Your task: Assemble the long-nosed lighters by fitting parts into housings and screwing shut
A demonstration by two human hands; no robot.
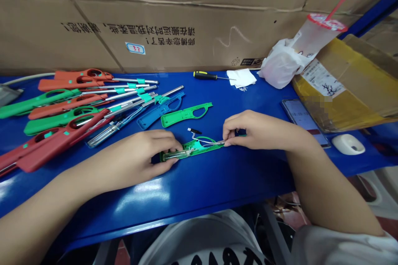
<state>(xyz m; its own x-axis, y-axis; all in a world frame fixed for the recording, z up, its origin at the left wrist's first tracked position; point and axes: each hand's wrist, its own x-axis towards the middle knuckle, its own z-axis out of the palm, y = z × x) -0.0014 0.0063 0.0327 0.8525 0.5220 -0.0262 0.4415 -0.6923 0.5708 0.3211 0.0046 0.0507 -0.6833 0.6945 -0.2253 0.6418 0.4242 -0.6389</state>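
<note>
By the look of it, work on this lighter is partway: a green casing (205, 149) lies uncovered on the blue table (224, 190) between the person's hands, with a clear tank (175, 154) set in its left end. White wires (201, 140) lead from it to a small black part (195, 131), which lies outside the casing, so that much appears unfinished. The green cover (185, 115) rests apart, beyond the casing, so closing up is not done; whether the unit is being assembled or stripped, I cannot tell. The left hand (152, 149) grips the casing's left end around the tank, while the right hand (248, 130) has its fingertips pinched on a small grey part (220, 143) at the right end, too small to identify. To the left, red lighters (62, 143), orange lighters (68, 105) and green lighters (62, 120) overlap, hiding how complete each is. Among them, 1 blue casing (93, 143) holds another clear tank, and 1 blue cover (160, 112) lies loose nearby. At the right, a white bag (281, 64) wraps the lower part of a lidded cup (315, 35) holding 1 red straw (338, 5); the taped box's (351, 78) contents are hidden.
</note>
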